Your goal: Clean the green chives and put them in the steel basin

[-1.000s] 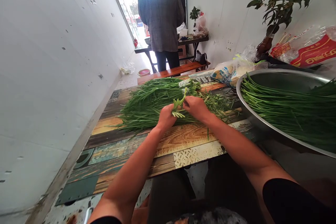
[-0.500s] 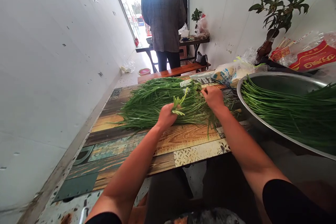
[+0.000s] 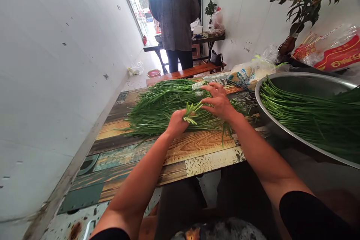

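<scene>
My left hand (image 3: 177, 123) is closed around a small bunch of garlic chives (image 3: 191, 112), their pale cut ends sticking out toward the right. Just right of those ends, my right hand (image 3: 218, 101) has its fingers spread, with nothing visible in them; a fingertip is at or close to one stem. Beneath and behind both hands lies a large heap of chives (image 3: 157, 108) on the wood-patterned table (image 3: 205, 144). A white wrap (image 3: 198, 85) circles a bundle at the back of the heap. Loose trimmings (image 3: 239, 105) lie beyond my right wrist.
A big steel basin (image 3: 263, 108) holding chives (image 3: 303, 120) stands at the right. Behind it are plastic bags (image 3: 250, 73), a potted plant (image 3: 299, 11) and red packaging (image 3: 341, 54). Across a bench (image 3: 185, 72), a person (image 3: 176, 15) stands with their back to me.
My right hand pulled away rightward from the bunch, fingers pinched, then came back toward the stems with fingers spread. My left hand keeps its hold on the chives.
</scene>
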The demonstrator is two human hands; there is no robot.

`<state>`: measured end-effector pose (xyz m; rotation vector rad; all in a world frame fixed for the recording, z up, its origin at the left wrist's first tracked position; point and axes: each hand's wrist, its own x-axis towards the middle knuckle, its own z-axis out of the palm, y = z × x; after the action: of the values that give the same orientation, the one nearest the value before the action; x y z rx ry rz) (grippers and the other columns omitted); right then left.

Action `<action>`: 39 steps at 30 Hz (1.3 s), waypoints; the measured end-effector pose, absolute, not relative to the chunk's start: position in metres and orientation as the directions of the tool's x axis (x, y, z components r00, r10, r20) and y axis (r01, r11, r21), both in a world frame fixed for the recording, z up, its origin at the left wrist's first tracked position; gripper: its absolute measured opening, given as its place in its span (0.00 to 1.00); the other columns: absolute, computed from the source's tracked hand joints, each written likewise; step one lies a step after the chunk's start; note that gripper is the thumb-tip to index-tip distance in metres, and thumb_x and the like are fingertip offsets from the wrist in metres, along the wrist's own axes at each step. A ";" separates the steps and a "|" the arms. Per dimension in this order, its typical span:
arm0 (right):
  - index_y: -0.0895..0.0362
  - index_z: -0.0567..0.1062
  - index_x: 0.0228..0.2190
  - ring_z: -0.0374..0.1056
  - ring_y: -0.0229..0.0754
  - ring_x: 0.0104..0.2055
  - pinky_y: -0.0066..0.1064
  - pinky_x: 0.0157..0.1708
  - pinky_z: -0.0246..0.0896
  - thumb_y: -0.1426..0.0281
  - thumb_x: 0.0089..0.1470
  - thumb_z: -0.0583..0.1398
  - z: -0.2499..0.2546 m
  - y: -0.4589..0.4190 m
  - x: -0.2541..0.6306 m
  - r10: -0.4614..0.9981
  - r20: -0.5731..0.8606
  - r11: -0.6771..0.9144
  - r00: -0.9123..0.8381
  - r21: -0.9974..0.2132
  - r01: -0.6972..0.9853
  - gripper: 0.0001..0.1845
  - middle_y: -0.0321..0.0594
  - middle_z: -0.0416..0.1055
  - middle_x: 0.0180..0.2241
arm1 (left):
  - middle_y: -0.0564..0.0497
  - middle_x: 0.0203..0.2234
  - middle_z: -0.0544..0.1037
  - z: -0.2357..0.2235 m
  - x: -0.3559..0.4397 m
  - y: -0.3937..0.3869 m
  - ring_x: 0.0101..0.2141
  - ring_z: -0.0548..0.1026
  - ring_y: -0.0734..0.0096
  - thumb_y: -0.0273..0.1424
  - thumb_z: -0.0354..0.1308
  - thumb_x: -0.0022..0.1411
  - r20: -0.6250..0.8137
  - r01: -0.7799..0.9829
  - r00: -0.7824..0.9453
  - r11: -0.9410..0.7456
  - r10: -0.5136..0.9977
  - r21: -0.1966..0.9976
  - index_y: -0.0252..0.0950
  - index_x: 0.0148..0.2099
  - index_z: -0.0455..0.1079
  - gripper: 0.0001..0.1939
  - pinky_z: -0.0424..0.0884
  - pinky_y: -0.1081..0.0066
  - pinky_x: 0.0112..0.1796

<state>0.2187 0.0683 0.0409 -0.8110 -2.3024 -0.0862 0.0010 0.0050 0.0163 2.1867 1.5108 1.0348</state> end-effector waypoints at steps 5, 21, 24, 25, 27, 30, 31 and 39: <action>0.50 0.83 0.29 0.53 0.51 0.61 0.48 0.61 0.51 0.62 0.54 0.65 0.038 0.076 0.223 0.557 0.572 0.826 -0.602 -0.307 0.473 0.08 0.39 0.72 0.53 | 0.52 0.23 0.78 0.020 0.001 0.005 0.25 0.70 0.74 0.31 0.56 0.60 0.407 0.688 0.190 -0.417 0.893 0.594 0.34 0.28 0.76 0.11 0.63 0.75 0.30; 0.58 0.80 0.23 0.71 0.44 0.43 0.37 0.45 0.64 0.67 0.56 0.59 0.035 0.078 0.214 0.876 0.450 0.474 -0.175 -0.730 0.492 0.14 0.46 0.76 0.43 | 0.47 0.35 0.83 0.016 0.006 -0.005 0.36 0.79 0.62 0.27 0.56 0.57 0.389 0.834 0.332 -0.460 0.859 0.304 0.37 0.39 0.77 0.09 0.67 0.69 0.37; 0.55 0.83 0.30 0.66 0.49 0.53 0.44 0.55 0.59 0.62 0.58 0.59 0.039 0.078 0.222 0.791 0.548 0.606 -0.273 -0.639 0.474 0.15 0.45 0.73 0.50 | 0.47 0.36 0.83 0.018 0.007 -0.006 0.37 0.79 0.62 0.26 0.55 0.57 0.367 0.846 0.346 -0.456 0.864 0.275 0.37 0.39 0.76 0.10 0.66 0.69 0.37; 0.53 0.83 0.32 0.63 0.51 0.57 0.46 0.59 0.54 0.61 0.57 0.60 0.040 0.077 0.223 0.741 0.572 0.669 -0.353 -0.580 0.464 0.13 0.44 0.71 0.53 | 0.47 0.36 0.83 0.019 0.007 -0.006 0.37 0.79 0.62 0.26 0.55 0.57 0.360 0.849 0.349 -0.454 0.865 0.269 0.37 0.38 0.76 0.10 0.66 0.68 0.37; 0.50 0.83 0.32 0.58 0.53 0.61 0.50 0.63 0.47 0.61 0.53 0.64 0.041 0.074 0.223 0.646 0.578 0.763 -0.498 -0.480 0.432 0.08 0.41 0.68 0.57 | 0.47 0.35 0.83 0.021 0.007 -0.007 0.37 0.79 0.61 0.26 0.54 0.57 0.352 0.855 0.352 -0.451 0.867 0.255 0.37 0.38 0.76 0.10 0.65 0.68 0.37; 0.51 0.83 0.27 0.58 0.53 0.62 0.51 0.63 0.46 0.64 0.51 0.66 0.040 0.069 0.218 0.603 0.553 0.796 -0.575 -0.465 0.388 0.05 0.41 0.69 0.57 | 0.46 0.35 0.83 0.022 0.007 -0.008 0.37 0.79 0.61 0.26 0.53 0.57 0.343 0.864 0.361 -0.449 0.867 0.226 0.37 0.38 0.75 0.09 0.65 0.67 0.37; 0.52 0.82 0.27 0.59 0.53 0.61 0.51 0.63 0.48 0.65 0.52 0.66 0.039 0.069 0.216 0.620 0.548 0.782 -0.562 -0.491 0.384 0.06 0.42 0.69 0.57 | 0.46 0.35 0.82 0.023 0.007 -0.008 0.37 0.79 0.61 0.26 0.53 0.58 0.342 0.867 0.363 -0.449 0.867 0.216 0.37 0.38 0.75 0.09 0.65 0.67 0.38; 0.57 0.75 0.23 0.66 0.52 0.55 0.49 0.57 0.57 0.67 0.52 0.62 0.031 0.072 0.209 0.748 0.573 0.662 -0.334 -0.619 0.422 0.09 0.48 0.71 0.52 | 0.44 0.38 0.82 0.032 0.011 -0.012 0.39 0.78 0.59 0.28 0.53 0.60 0.300 0.914 0.368 -0.402 0.880 0.057 0.36 0.44 0.73 0.11 0.64 0.64 0.38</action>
<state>0.2086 0.0722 0.0310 -0.9109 -1.9719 0.4547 0.0110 -0.0123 0.0322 2.6947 1.7750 0.4663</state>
